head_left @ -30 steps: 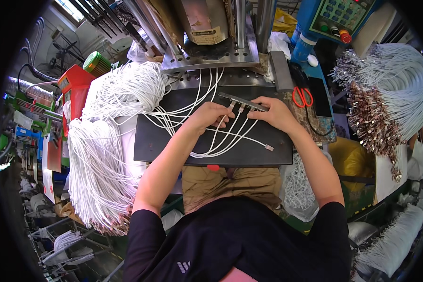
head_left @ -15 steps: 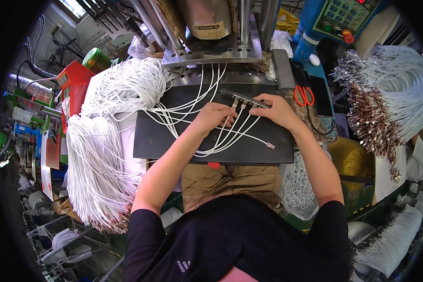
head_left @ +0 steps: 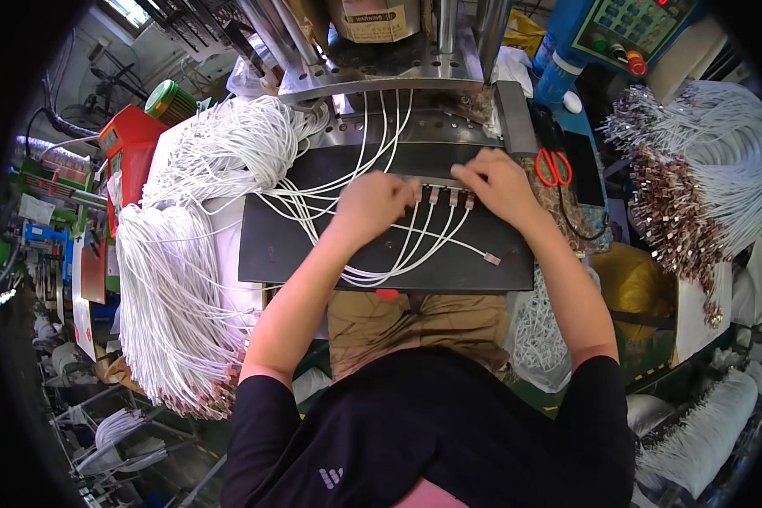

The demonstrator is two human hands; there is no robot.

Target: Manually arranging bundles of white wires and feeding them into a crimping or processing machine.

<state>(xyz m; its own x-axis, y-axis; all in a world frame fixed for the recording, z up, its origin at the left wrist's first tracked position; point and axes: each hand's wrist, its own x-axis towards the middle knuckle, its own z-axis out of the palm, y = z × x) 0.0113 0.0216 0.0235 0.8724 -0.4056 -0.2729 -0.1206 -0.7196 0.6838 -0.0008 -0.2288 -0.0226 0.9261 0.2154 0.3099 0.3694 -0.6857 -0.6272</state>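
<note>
A narrow dark bar lies over the black work plate, with several white cables plugged along its near side by their metal connectors. My left hand is closed at the bar's left end, its fingertips smeared by motion beside the leftmost connector. At the right end, my right hand has bent fingers over the bar; their blurred tips hide whether they grip it. One loose cable end with a metal plug rests on the plate to the right.
Beyond the plate stands a press with a steel platen. Thick bundles of white cables lie at the left, and another bundle hangs at the right. Red-handled scissors and a blue control box are on the right.
The bar has turned from slanted to nearly level across the plate. My left hand has shifted slightly left and up, and my right hand has risen a little.
</note>
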